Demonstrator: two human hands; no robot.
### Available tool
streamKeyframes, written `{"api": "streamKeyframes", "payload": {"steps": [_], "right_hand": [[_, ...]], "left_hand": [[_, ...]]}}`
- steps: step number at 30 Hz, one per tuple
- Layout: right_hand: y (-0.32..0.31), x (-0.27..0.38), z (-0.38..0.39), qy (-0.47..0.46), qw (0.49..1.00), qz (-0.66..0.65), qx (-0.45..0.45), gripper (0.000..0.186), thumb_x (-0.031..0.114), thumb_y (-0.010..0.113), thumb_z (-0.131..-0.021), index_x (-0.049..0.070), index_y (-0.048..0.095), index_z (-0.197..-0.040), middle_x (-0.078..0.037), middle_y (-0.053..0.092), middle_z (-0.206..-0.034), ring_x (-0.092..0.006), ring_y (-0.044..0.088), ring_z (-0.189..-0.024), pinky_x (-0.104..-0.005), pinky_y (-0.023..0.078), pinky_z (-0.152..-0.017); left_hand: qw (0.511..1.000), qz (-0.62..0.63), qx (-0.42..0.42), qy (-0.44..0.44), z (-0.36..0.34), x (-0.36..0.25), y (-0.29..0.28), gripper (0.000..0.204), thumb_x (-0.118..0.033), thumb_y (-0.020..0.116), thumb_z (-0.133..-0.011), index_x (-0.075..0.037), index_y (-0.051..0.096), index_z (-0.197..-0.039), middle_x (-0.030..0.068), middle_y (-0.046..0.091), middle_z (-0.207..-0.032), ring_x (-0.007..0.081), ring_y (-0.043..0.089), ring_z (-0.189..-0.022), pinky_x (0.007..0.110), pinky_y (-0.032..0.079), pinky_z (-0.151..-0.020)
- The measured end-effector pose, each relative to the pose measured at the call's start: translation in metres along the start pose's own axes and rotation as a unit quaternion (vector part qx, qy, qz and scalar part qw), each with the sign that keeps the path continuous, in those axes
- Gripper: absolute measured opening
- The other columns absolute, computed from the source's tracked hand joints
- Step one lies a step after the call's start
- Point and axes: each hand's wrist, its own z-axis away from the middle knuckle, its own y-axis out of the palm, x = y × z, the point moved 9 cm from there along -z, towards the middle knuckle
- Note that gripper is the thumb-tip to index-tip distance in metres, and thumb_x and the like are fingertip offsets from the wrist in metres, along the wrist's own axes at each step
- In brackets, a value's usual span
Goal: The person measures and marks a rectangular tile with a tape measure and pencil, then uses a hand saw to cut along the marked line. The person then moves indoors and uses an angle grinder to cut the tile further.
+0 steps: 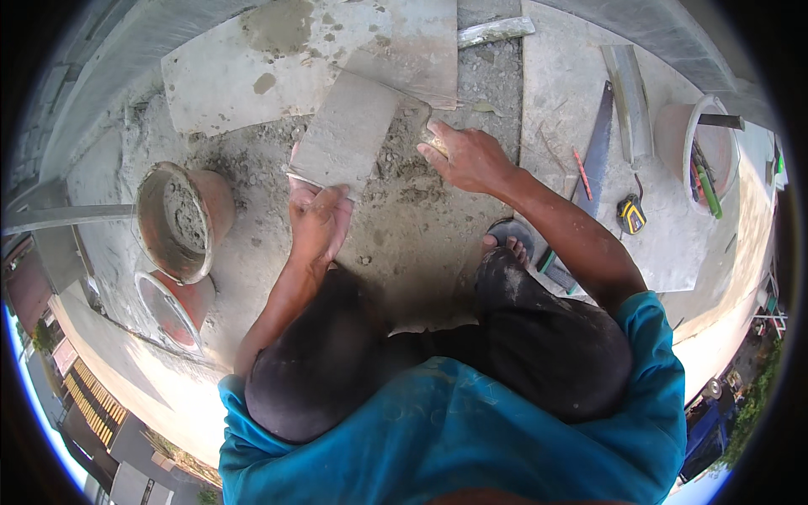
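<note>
My left hand (pixel 316 220) grips the lower edge of a flat, grey rectangular slab (pixel 345 126), like a tile, tilted above the mortar-strewn floor (pixel 379 227). My right hand (pixel 461 156) is closed round the pale handle of a trowel (pixel 436 141), whose bent neck runs up to the slab's upper edge; its blade lies against the slab and is hard to make out from the grey surface. Crumbly wet mortar (pixel 412 181) lies on the ground below and between my hands.
A bucket of mortar (pixel 184 221) and another bucket (pixel 172 307) stand left. Boards (pixel 236 59) lie ahead. Right are a handsaw (pixel 598 126), red pencil (pixel 582 174), metal channel (pixel 629 101), tape measure (pixel 630 214) and bucket of tools (pixel 682 143). My bent legs (pixel 555 353) are below.
</note>
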Motion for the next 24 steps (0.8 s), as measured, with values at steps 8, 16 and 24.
{"api": "streamKeyframes", "payload": {"steps": [8, 16, 24], "right_hand": [[0.001, 0.024, 0.014, -0.02, 0.999, -0.025, -0.024, 0.043, 0.042, 0.061, -0.096, 0.001, 0.063, -0.11, -0.021, 0.07, -0.077, -0.0422, 0.07, -0.076, -0.0504, 0.055, -0.069], [0.0, 0.059, 0.03, -0.094, 0.995, -0.008, -0.02, 0.044, 0.042, 0.057, -0.098, 0.003, 0.063, -0.116, -0.021, 0.068, -0.07, -0.0422, 0.069, -0.069, -0.05, 0.055, -0.065], [0.006, 0.055, 0.025, -0.064, 0.997, 0.031, 0.007, 0.041, 0.044, 0.058, -0.097, 0.008, 0.064, -0.117, -0.017, 0.067, -0.066, -0.0401, 0.069, -0.066, -0.0503, 0.054, -0.06]], "left_hand": [[1.0, 0.012, 0.006, 0.017, -0.003, -0.011, 0.014, 0.082, 0.019, 0.039, -0.08, -0.005, 0.017, -0.156, 0.0158, 0.039, -0.15, 0.0294, 0.04, -0.141, 0.045, 0.032, -0.12], [0.999, 0.036, 0.008, 0.038, -0.013, -0.011, 0.005, 0.069, 0.016, 0.044, -0.081, 0.0, 0.034, -0.148, 0.0161, 0.045, -0.146, 0.0294, 0.045, -0.138, 0.046, 0.033, -0.119], [1.0, 0.01, -0.023, 0.007, -0.015, 0.002, -0.017, 0.064, 0.017, 0.044, -0.083, 0.0, 0.039, -0.145, 0.0157, 0.047, -0.146, 0.0285, 0.046, -0.137, 0.045, 0.035, -0.118]]}}
